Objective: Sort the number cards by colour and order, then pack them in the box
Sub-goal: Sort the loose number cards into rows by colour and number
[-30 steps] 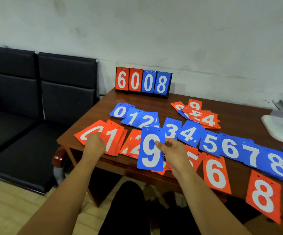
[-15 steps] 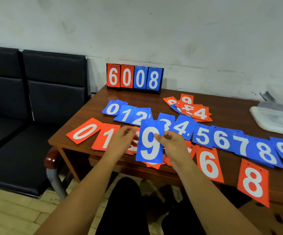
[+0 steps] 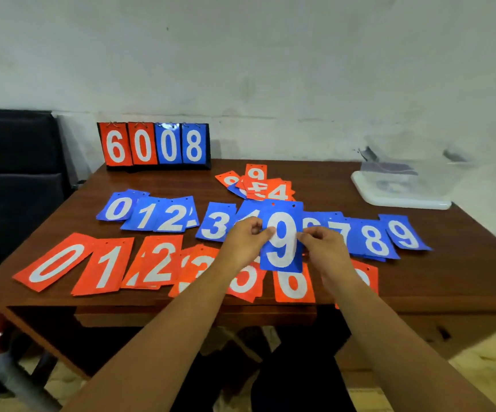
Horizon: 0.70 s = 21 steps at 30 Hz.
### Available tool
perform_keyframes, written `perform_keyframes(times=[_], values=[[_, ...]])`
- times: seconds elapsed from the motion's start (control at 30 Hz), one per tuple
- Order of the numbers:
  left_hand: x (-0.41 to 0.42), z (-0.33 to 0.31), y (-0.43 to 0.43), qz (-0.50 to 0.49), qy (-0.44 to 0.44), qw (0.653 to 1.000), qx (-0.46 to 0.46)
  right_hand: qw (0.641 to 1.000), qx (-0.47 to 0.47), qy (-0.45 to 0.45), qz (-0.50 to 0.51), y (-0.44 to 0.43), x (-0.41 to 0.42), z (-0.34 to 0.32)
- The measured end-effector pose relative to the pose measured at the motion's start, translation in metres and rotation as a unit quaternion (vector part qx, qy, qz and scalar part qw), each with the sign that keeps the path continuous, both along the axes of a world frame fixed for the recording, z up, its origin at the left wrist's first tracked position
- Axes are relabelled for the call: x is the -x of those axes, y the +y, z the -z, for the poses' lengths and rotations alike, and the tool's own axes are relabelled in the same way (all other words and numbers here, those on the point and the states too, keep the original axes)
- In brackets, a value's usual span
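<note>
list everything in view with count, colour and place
blue 9 card: one, blue, held up over the table's middle
blue row: piles 0 to 9, blue, far row, partly hidden by the hands
orange row: piles from 0 up, orange, near row, partly hidden
unsorted heap: one, mostly orange, behind the blue row
scoreboard: one, black, showing 6008, far left corner
box: one, clear, far right
table: one, brown wood
seat: one in view, black, left of table
left hand: pinches the card's left edge
right hand: pinches its right edge
</note>
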<state>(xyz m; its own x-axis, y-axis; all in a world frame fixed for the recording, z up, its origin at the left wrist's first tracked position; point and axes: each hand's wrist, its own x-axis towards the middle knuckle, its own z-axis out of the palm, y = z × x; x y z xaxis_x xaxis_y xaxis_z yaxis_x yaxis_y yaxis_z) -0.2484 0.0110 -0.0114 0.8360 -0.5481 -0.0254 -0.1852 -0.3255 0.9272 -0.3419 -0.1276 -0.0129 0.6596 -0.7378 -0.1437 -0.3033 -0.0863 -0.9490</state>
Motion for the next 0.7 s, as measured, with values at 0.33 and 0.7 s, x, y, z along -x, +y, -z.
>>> perform_keyframes(times=[0.33, 0.7], values=[[0.01, 0.023, -0.121, 0.142, -0.254, 0.951, -0.105, 0.989, 0.072, 0.037, 0.125, -0.152, 0.049, 0.001], [0.024, 0.052, -0.202, 0.331, -0.357, 0.841, -0.237, 0.96, 0.134, 0.111, 0.221, -0.281, 0.063, 0.025]])
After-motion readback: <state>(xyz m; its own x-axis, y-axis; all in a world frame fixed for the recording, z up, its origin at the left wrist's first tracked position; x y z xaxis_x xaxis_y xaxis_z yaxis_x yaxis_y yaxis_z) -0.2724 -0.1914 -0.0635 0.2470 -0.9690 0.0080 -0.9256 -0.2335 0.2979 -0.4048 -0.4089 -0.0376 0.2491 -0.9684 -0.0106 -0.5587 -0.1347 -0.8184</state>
